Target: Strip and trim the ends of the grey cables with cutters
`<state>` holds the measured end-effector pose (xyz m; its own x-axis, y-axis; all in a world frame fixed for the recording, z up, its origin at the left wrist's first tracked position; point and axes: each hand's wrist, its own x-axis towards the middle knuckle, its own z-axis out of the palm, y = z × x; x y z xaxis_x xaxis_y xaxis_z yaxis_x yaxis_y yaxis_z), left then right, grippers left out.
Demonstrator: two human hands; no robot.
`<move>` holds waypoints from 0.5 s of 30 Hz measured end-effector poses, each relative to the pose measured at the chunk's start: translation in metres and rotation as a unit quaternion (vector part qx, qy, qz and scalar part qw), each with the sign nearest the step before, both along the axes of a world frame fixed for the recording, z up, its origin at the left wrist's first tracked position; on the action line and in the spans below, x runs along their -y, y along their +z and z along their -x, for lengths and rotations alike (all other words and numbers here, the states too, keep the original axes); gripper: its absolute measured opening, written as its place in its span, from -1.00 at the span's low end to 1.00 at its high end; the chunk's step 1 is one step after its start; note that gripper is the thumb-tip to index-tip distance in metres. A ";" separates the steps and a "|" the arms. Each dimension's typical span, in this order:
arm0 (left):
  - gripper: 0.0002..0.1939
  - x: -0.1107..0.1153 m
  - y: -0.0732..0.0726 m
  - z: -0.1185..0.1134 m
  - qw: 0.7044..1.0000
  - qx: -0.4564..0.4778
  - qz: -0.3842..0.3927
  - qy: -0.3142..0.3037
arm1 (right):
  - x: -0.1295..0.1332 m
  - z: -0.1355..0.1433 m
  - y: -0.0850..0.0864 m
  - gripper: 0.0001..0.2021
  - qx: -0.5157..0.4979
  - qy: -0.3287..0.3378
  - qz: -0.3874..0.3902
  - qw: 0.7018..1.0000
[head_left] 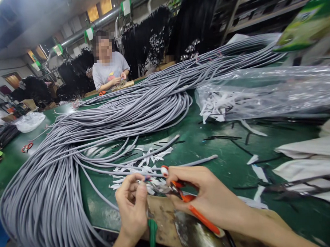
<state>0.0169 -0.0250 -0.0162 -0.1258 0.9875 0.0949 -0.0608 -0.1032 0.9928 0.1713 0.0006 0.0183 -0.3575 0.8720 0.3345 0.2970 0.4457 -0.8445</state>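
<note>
While both hands meet over the near table edge, the right hand (209, 194) grips orange-handled metal snips (181, 195) and the left hand (131, 203) pinches a thin grey cable end (141, 180).

Item: snips, orange plastic handles, fingers of right hand wrapped tight about them, blades pointing left to the cable end; whether the blades are shut cannot be told. Item: left hand, thumb and fingertips pressed together on the cable end, just beside the blades. Item: large coiled bundle of grey round cables (81, 141), lying across the green table top (229, 160), left and centre. Item: white paper-like scraps (152, 155), strewn just beyond the hands. Item: clear plastic bag of white scraps (262, 93), right. Item: worn brown board (163, 214), under the hands. Item: seated person in grey shirt (108, 69), far side.
</note>
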 end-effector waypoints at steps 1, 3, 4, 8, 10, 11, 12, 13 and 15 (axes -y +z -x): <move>-0.53 -0.001 0.001 0.000 1.000 0.007 0.001 0.011 | 0.000 0.000 -0.001 -0.83 -0.001 -0.006 -0.006 1.000; -0.53 -0.002 0.002 -0.001 1.000 0.008 0.005 0.011 | -0.001 -0.001 -0.002 -0.83 -0.002 -0.022 -0.012 1.000; -0.53 -0.003 0.002 -0.002 1.000 -0.006 0.008 0.002 | -0.001 0.000 -0.003 -0.83 -0.003 -0.028 -0.013 1.000; -0.61 0.000 0.001 -0.005 0.994 -0.103 0.003 -0.034 | -0.001 0.000 -0.001 -0.83 -0.010 -0.022 0.002 1.000; -0.66 0.001 0.001 -0.005 0.990 -0.139 -0.008 -0.037 | 0.000 0.000 0.000 -0.84 -0.015 -0.010 0.019 1.000; -0.68 0.002 0.002 -0.006 0.988 -0.150 -0.012 -0.039 | 0.000 0.000 0.000 -0.84 -0.017 -0.004 0.027 0.999; -0.70 0.002 0.002 -0.005 0.987 -0.157 -0.015 -0.038 | 0.000 0.000 0.000 -0.85 -0.020 0.001 0.031 0.999; -0.71 0.003 0.002 -0.005 0.986 -0.162 -0.017 -0.035 | 0.000 -0.001 0.000 -0.85 -0.021 0.005 0.032 0.999; -0.73 0.003 0.002 -0.004 0.984 -0.173 -0.022 -0.031 | 0.000 -0.002 -0.001 -0.87 -0.029 0.007 0.027 0.999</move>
